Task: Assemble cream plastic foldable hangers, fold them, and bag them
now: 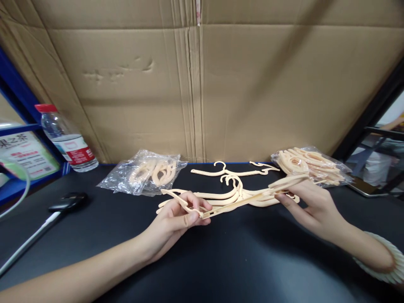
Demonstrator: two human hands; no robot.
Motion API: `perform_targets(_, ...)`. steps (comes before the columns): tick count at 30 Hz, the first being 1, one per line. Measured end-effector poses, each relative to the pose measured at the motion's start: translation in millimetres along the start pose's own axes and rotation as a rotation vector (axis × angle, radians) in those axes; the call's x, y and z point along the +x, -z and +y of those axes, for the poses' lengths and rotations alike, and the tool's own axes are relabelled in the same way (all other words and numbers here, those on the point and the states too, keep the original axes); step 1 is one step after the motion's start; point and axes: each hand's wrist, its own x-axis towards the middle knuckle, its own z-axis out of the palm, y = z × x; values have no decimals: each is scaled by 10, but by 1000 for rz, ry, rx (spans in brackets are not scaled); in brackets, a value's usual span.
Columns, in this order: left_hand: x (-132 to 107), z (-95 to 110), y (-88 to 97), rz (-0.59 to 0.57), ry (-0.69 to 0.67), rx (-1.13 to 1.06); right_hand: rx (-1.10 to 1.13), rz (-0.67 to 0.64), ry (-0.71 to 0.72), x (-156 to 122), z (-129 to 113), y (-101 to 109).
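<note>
A cream plastic clothes hanger is held slanting between my two hands above the dark table. My left hand is closed, its thumb and fingers pinching a thin curved cream piece against the hanger's near end, by a small slot. Whether the two are joined I cannot tell. On the other side my right hand is closed on the hanger's far part, thumb below and fingers partly hidden. Just behind lie several overlapping cream hangers. Farther back are a single hanger and another slim curved piece.
Clear plastic bags of cream parts lie at back left and back right. A red-capped bottle stands by the blue shelf. A black device with a white cable rests at left. Cardboard walls the back.
</note>
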Motion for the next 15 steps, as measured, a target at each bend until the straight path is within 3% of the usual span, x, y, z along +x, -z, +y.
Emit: perform_targets(15,6,4,-4,14,5,3,-30,-11,11,-5,-11,3)
